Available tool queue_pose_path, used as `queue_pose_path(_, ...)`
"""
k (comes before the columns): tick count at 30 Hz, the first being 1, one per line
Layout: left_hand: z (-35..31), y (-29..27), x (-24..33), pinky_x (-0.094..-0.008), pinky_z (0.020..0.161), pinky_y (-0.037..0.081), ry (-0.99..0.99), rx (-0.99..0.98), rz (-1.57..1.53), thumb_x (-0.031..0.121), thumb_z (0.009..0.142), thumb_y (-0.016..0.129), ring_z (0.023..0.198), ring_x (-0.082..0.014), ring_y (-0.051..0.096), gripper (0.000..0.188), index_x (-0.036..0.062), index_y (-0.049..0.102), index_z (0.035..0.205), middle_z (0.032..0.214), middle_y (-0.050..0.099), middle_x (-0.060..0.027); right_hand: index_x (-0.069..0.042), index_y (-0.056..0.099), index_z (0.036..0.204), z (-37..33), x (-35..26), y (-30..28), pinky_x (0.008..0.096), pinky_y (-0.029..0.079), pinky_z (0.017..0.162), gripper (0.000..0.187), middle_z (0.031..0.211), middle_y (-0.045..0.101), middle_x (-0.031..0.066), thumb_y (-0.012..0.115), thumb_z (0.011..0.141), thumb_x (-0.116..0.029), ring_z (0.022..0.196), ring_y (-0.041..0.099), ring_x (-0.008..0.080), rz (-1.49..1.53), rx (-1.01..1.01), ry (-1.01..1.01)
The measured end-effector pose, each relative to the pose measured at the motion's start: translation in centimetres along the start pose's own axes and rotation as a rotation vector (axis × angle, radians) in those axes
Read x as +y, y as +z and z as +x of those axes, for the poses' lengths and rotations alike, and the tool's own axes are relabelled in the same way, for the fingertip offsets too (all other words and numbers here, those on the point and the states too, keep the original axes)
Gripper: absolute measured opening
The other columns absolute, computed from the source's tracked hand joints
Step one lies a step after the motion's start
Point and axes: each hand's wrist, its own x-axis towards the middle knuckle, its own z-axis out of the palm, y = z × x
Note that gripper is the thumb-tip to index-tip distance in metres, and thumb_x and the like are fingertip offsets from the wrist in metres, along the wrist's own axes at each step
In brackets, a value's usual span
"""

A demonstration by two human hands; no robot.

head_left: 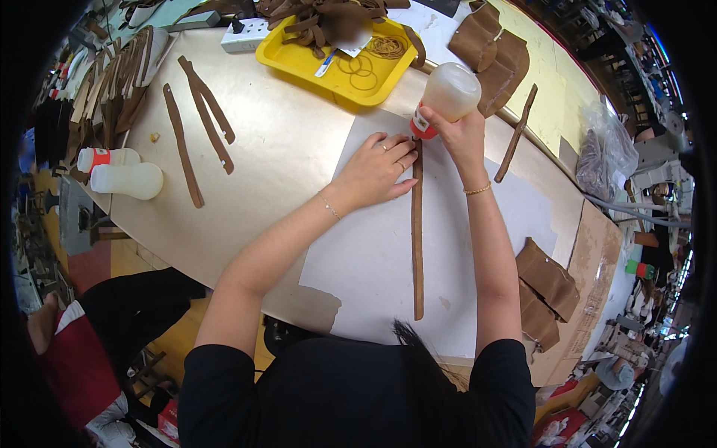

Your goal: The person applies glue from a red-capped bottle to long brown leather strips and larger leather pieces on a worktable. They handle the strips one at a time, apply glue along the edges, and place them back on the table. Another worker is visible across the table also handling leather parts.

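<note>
A long narrow brown strip (417,246) lies lengthwise on a pale grey sheet (366,276). My left hand (376,170) rests flat beside its far end, fingers stretched out and their tips touching the strip. In my right hand (459,134) is a translucent squeeze bottle (452,89), tipped over with its red cap pointing down at the strip's far end. Whether the nozzle touches the strip is hidden by my fingers. What the bottle holds looks cloudy and whitish.
More brown strips (183,145) lie at left, another strip (517,134) at right. Two bottles (127,179) lie near the left edge. A yellow tray (366,93) holds brown pieces, rubber bands and a blade. Brown panels (547,280), a power strip (245,35) and a plastic bag (606,149) sit around.
</note>
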Motion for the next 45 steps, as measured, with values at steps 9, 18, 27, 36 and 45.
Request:
queue_pose_path(9,0.0,0.1,0.1,-0.0419,0.1,0.038,-0.01,0.014,0.004,0.031,0.079,0.069,0.119,-0.0223,0.049,0.041,0.0035,0.063,0.109,0.119,0.058,-0.0082,0.001,0.065,0.103,-0.4,-0.3,-0.7,0.031,0.052,0.075,0.047,0.093,0.07,0.0101,0.081,0.073,-0.031,0.084,0.067,0.0183,-0.121,-0.047,-0.001)
queue_pose_path(18,0.1,-0.1,0.2,-0.0411,0.099,0.039,-0.014,0.012,0.008,0.03,0.079,0.069,0.117,-0.0228,0.05,0.04,0.0039,0.063,0.109,0.118,0.059,-0.0084,0.003,0.063,0.105,-1.2,1.3,-1.3,0.0296,0.051,0.078,0.049,0.098,0.068,0.0106,0.076,0.081,-0.038,0.09,0.064,0.0173,0.032,0.088,0.057)
queue_pose_path(27,0.0,0.2,0.1,-0.0417,0.099,0.039,-0.016,0.025,-0.001,0.029,0.08,0.068,0.117,-0.0231,0.05,0.039,0.0029,0.064,0.109,0.117,0.059,-0.009,0.001,0.064,0.105,-1.3,1.6,-0.8,0.0311,0.052,0.075,0.049,0.095,0.07,0.0114,0.079,0.077,-0.036,0.086,0.067,0.0185,0.03,0.134,0.049)
queue_pose_path(36,0.0,0.2,0.0,-0.0423,0.099,0.039,-0.031,0.024,-0.011,0.027,0.08,0.068,0.119,-0.0235,0.05,0.037,0.0037,0.064,0.109,0.118,0.059,-0.0092,0.001,0.063,0.106,-3.0,1.7,-1.1,0.0303,0.052,0.076,0.054,0.095,0.07,0.0117,0.079,0.076,-0.04,0.087,0.067,0.0184,0.055,0.114,0.079)
queue_pose_path(45,0.0,0.3,0.0,-0.0416,0.099,0.039,-0.031,0.022,-0.009,0.026,0.079,0.068,0.118,-0.0234,0.051,0.037,0.0034,0.064,0.107,0.117,0.059,-0.0097,0.001,0.065,0.102,-5.5,1.5,-1.6,0.0304,0.052,0.074,0.052,0.092,0.071,0.0109,0.08,0.075,-0.04,0.083,0.067,0.0183,0.046,0.083,0.104)
